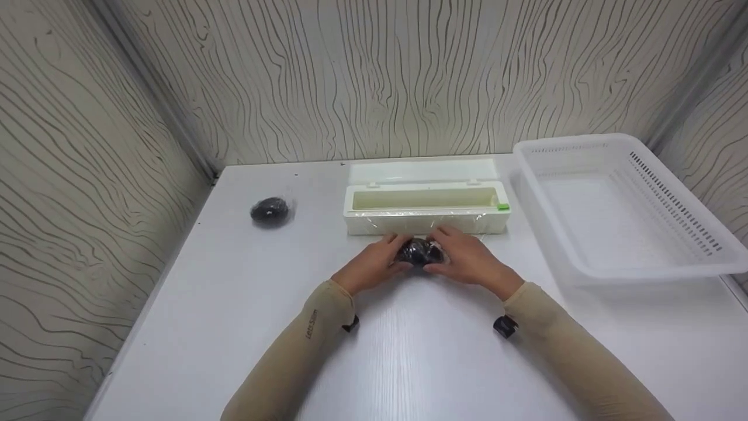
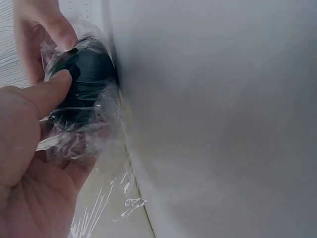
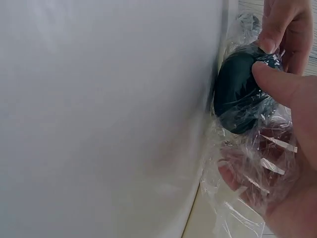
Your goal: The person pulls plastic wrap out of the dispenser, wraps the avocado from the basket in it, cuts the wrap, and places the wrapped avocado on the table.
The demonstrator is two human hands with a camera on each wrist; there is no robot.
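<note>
Between both hands, on the white table, lies a smooth, dark green oval thing (image 1: 416,252) wrapped in clear cling film (image 2: 104,111). My left hand (image 1: 372,266) pinches its left side, thumb pressed on the dark surface. From the right, my right hand (image 1: 469,260) grips it with the thumb on top and the fingers in loose, crumpled film (image 3: 257,163). Just beyond the hands stands a white cling film dispenser box (image 1: 429,223), its lid raised. Film hangs over the box's front. What exactly the dark thing is, I cannot tell.
Over to the left rests a second dark oval thing (image 1: 270,211) wrapped in film. A white plastic basket (image 1: 660,272) stands on the right. Wood-patterned panels (image 1: 362,82) enclose the table (image 1: 234,327) at the back and sides. A green tab (image 1: 503,207) marks the dispenser's right end.
</note>
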